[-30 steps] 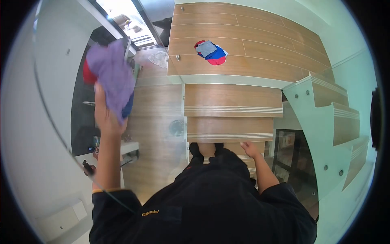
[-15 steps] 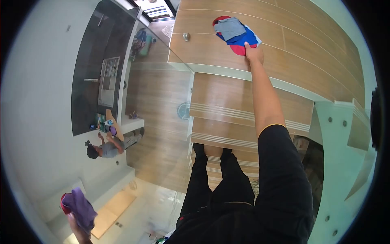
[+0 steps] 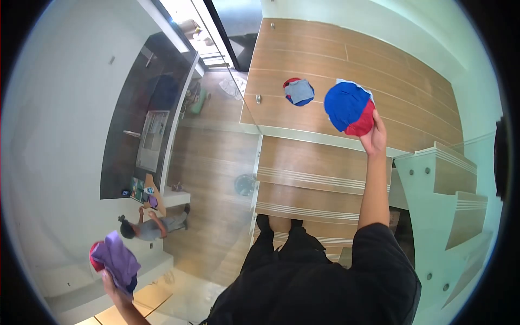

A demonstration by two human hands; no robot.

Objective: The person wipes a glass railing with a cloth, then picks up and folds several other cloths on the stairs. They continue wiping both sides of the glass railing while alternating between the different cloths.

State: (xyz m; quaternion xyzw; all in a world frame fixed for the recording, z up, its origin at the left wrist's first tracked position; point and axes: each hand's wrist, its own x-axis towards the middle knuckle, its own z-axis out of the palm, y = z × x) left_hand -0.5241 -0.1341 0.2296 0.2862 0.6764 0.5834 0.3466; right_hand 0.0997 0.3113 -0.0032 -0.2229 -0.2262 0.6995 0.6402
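Note:
My right hand (image 3: 375,135) grips a roughly round blue-and-red cloth piece (image 3: 346,107) by its red edge, held up over the wooden landing. Light blue material shows along its upper edge. To its left, on the landing floor, lies a smaller-looking round red-and-blue piece (image 3: 299,102) with a folded grey cloth (image 3: 299,91) on top. At the lower left my left hand (image 3: 110,284) is closed around a bundle: a purple cloth (image 3: 116,260) with a red piece (image 3: 96,255) beside it and dark blue below.
Wooden stairs (image 3: 311,168) descend from the landing (image 3: 325,54) toward my feet. A glass panel runs along the left, green-tinted glass (image 3: 417,200) along the right. Beyond the left glass, a person (image 3: 154,227) works at a counter with several cloths. A metal floor fitting (image 3: 258,99) sits near the edge.
My right hand has lifted the blue-and-red cloth from the landing; the grey cloth and round piece stay on the floor. My left hand has risen slightly with the purple bundle. The view has shifted.

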